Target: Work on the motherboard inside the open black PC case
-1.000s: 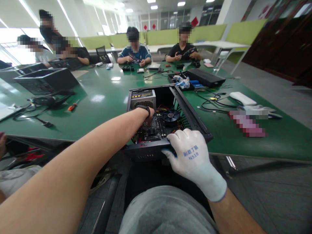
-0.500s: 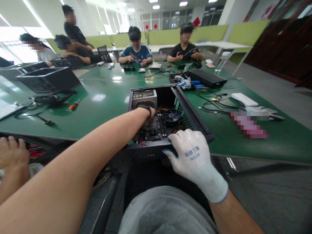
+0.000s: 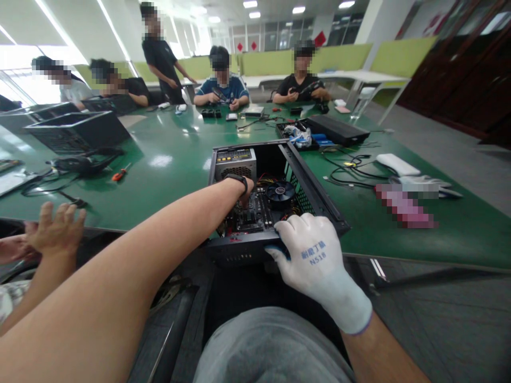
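An open black computer case [image 3: 315, 186] lies on the green table [image 3: 167, 175] in front of me, showing a motherboard [image 3: 255, 213], a round CPU fan [image 3: 280, 190] and a grey power supply [image 3: 235, 162]. My bare left hand [image 3: 244, 190], with a black band at the wrist, reaches down onto the motherboard; its fingers are hidden behind the wrist. My right hand [image 3: 309, 255], in a white glove, is closed over the case's near front edge.
A co-worker's open hand [image 3: 56, 229] hovers at the table's left edge. A second black case [image 3: 75, 130], cables and an orange screwdriver [image 3: 120, 173] lie at left. Cables [image 3: 351, 167], a white object [image 3: 399, 163] and trays lie at right. Several people are at the far side, one of them standing.
The co-worker's hand at left has risen and spread open. A standing person at the back has walked to the right. My own hands have stayed in place.
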The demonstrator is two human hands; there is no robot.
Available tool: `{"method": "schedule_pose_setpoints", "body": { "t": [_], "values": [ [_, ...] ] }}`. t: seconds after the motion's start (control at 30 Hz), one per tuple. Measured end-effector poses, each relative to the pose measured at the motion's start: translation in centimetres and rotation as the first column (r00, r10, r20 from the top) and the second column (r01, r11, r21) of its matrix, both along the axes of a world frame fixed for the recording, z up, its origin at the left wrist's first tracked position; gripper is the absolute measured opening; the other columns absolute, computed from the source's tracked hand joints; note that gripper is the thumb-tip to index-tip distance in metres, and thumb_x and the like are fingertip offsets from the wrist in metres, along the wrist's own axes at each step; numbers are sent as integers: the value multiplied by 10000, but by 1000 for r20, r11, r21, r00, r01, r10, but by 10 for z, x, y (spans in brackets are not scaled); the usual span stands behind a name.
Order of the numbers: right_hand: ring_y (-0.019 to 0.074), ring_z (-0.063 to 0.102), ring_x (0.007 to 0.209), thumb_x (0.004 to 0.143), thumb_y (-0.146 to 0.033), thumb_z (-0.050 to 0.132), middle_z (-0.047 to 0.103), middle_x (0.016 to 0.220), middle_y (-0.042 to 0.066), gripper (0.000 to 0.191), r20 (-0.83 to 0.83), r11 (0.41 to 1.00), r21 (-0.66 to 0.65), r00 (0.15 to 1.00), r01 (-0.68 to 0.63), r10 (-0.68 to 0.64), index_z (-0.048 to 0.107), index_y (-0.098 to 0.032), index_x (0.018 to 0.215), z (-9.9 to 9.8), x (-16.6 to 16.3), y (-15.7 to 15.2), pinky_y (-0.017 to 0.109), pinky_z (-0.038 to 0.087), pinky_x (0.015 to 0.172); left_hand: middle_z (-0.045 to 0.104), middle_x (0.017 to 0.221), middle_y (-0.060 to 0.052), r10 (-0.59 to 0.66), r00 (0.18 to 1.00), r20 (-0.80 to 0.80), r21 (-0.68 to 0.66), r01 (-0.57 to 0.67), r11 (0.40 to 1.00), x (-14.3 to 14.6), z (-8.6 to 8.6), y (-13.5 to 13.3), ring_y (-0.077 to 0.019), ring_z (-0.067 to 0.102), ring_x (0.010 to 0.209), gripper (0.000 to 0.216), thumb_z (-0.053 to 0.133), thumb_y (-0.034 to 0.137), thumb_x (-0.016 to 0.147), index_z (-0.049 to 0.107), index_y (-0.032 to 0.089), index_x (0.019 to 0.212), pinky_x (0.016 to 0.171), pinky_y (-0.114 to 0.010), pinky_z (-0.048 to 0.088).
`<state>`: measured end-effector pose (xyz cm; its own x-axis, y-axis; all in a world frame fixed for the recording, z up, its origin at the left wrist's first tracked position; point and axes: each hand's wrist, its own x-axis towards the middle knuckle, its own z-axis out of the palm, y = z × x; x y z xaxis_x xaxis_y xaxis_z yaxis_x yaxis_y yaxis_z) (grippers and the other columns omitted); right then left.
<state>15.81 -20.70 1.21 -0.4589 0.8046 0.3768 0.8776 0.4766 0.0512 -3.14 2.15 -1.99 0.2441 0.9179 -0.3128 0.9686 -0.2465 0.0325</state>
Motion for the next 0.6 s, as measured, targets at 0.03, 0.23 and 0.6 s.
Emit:
{"method": "schedule_pose_setpoints", "body": {
  "t": [0.03, 0.23, 0.6],
  "values": [
    [253, 448, 844, 856, -495, 574, 582, 909, 68, 317, 0, 1000, 1, 1000, 0, 0, 608, -217, 1005, 0, 0, 0, 379, 200, 707, 744, 817, 8, -5, 1000, -17, 2, 5, 1000, 2, 2, -2, -284, 523, 1172, 465, 807, 532, 594, 733, 232, 941, 1087, -412, 334],
    [250, 448, 833, 843, -494, 589, 580, 899, 61, 308, -5, 1000, 8, 1000, -4, 4, 603, -224, 991, -1, 0, 1, 380, 193, 699, 747, 908, -102, -69, 982, -177, -36, 63, 997, 12, 15, -14, -318, 643, 1030, 466, 842, 432, 525, 783, 161, 900, 956, -363, 469],
    [259, 461, 844, 849, -503, 598, 580, 908, 59, 321, 5, 1000, -3, 1000, 10, -10, 581, -230, 1018, -1, 0, -1, 381, 213, 718, 747, 1028, -124, -199, 921, -336, -59, 190, 980, 16, 23, -20, -299, 683, 950, 524, 804, 458, 580, 777, 152, 1004, 850, -320, 520]
  ]
}}
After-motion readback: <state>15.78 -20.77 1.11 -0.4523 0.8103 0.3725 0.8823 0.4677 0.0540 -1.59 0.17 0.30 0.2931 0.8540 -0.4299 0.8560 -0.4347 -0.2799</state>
